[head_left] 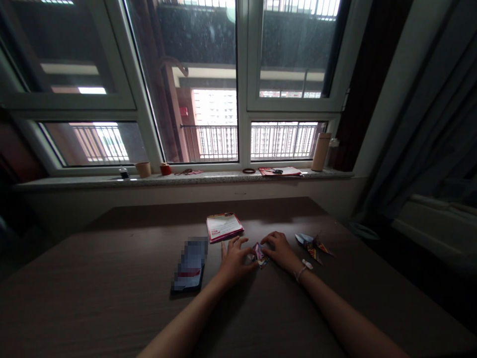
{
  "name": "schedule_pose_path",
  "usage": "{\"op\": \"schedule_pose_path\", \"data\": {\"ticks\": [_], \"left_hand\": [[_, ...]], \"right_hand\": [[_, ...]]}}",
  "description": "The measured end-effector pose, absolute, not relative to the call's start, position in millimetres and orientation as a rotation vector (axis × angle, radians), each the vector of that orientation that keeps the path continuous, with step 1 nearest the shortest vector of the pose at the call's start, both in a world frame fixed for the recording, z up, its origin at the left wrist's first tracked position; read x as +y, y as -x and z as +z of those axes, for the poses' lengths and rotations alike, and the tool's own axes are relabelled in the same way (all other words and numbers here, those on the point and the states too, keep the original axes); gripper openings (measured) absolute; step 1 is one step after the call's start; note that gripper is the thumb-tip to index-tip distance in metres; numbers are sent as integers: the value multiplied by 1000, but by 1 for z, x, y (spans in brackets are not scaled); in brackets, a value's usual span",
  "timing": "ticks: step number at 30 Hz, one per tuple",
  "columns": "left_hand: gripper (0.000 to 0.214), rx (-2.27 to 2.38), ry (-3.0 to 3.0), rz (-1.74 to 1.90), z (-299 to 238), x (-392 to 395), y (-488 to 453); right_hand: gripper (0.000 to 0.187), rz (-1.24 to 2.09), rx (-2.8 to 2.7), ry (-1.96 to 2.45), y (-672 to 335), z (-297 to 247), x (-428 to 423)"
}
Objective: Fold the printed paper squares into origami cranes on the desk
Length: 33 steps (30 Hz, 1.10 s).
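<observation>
A small piece of folded colourful paper (pixel 260 254) lies on the table between my hands. My left hand (pixel 234 259) grips its left side, the thumb at the near edge and the other fingers bent above. From the right, my right hand (pixel 278 249), with a bracelet (pixel 306 265) at the wrist, pinches the paper's other side with curled fingers. The exact finger contact is too small to make out. To the right of my right hand lies a folded paper shape (pixel 312 244) with pointed ends. A stack of printed paper sheets (pixel 224 227) rests beyond my left hand.
A phone (pixel 189 266) with a blurred screen lies left of my left hand on the brown table (pixel 112 278). Along the windowsill (pixel 223 178) stand a paper cup (pixel 143 169), a red spool-like item (pixel 165 169), scissors (pixel 276 171) on papers, and a tall bottle (pixel 321 152).
</observation>
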<state>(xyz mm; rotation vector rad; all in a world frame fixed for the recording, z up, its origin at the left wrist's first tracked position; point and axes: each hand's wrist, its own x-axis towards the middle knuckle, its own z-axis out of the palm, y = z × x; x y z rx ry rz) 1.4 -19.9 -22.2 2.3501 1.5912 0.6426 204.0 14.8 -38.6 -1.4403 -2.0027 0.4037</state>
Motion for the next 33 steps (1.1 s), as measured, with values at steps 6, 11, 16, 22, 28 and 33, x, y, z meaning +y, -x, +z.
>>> {"op": "schedule_pose_path", "data": {"ticks": [6, 11, 16, 22, 28, 33], "left_hand": [[24, 1632, -2327, 585, -27, -17, -1], [20, 1666, -2301, 598, -25, -18, -2], [24, 1692, -2246, 574, -19, -20, -3], [22, 1755, -2241, 578, -16, -21, -4], [21, 1788, -2223, 585, -17, -19, -4], [20, 1823, -2181, 590, -18, -18, -4]], "right_hand": [[16, 404, -2022, 1399, -205, -37, 14], [16, 401, -2032, 1367, -206, -39, 15], [15, 396, -2060, 1329, -207, -40, 16], [18, 415, -2059, 1339, -205, -37, 12], [23, 358, -2062, 1360, -199, -41, 10], [16, 377, -2076, 1371, -198, -42, 12]]}}
